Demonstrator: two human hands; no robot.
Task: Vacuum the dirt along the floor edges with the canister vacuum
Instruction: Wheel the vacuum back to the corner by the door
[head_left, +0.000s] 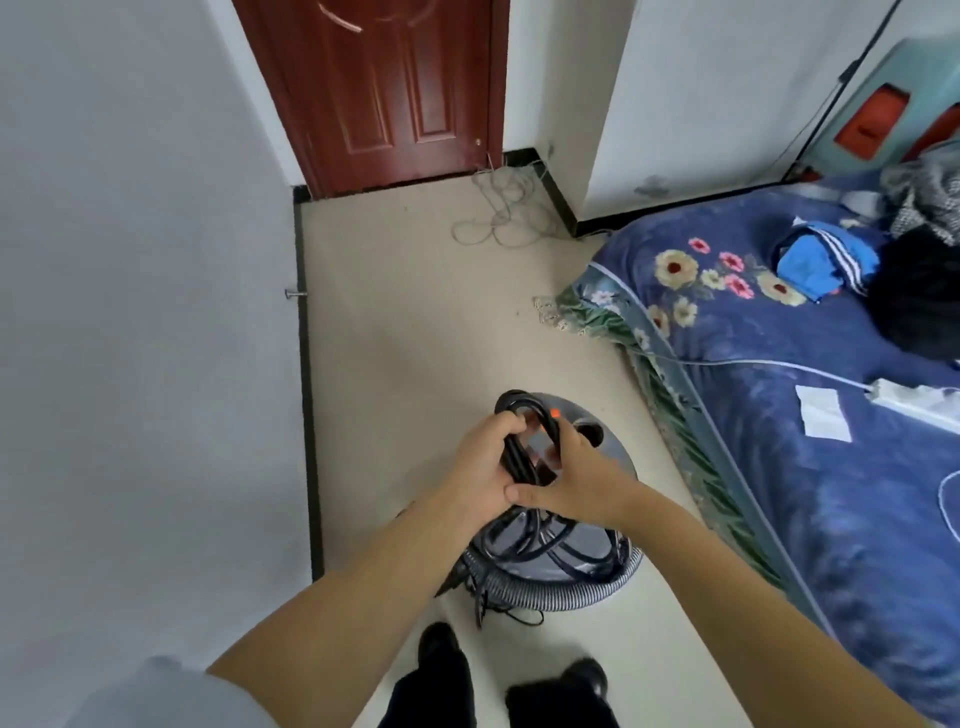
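We see left hand (480, 467) | fingers wrapped round black cord bundle (519, 441) (frame centre) | right hand (576, 480) pinching it | above canister vacuum (597, 551)

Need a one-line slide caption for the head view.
Both hands, left hand and right hand, grip the black cord above the vacuum.

Lighting: soft, even, fairly bright; source not visible. Shadows: faint, diffuse, under the vacuum (550, 551) at 6 o'clock. Glare: a pale sheen on the door (384, 88) at 12 o'clock. Sharpness: soft throughout; smeared detail on the bed (810, 467) at 3 o'clock and the sleeve (156, 696) at 7 o'clock. Distortion: wide-angle; the walls (130, 260) lean, the black skirting (309, 415) slants.
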